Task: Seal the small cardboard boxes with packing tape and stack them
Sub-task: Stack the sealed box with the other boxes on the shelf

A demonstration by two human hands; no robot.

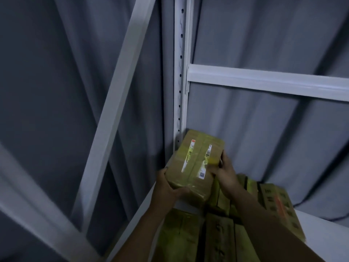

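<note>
A small cardboard box, taped along its top seam and bearing white labels, is held up above a pile of other boxes on a white shelf. My left hand grips its near left corner, thumb on the front face. My right hand holds its right side, fingers curled round the edge. Below and to the right lie several more cardboard boxes, packed close together; one at the right carries orange print. My forearms hide part of the pile.
A white metal shelf upright with holes stands right behind the held box. A horizontal white beam crosses above at the right, and a diagonal brace runs at the left. Grey curtain hangs behind. The white shelf surface shows at the right.
</note>
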